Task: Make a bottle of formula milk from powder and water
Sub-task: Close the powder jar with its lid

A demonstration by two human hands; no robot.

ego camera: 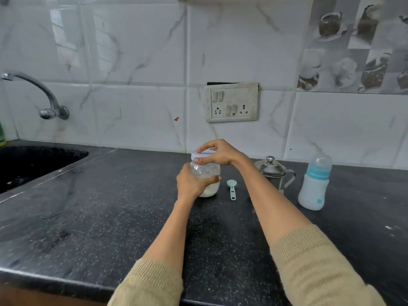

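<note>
A clear jar point(208, 173) with white powder in its bottom stands on the black counter point(110, 206). My left hand point(192, 182) grips the jar's body from the left. My right hand point(218, 152) grips its white lid point(202, 155) from above, fingers curled round the rim. A pale green measuring scoop point(232, 189) lies just right of the jar. Further right stands a baby bottle point(314, 184) with a blue collar and clear cap.
A steel kettle point(274, 171) with a lid knob stands behind my right forearm, between scoop and bottle. A black sink point(33, 164) is set into the counter at the left, a wall tap point(44, 96) above it. A switch panel point(231, 102) is on the tiled wall.
</note>
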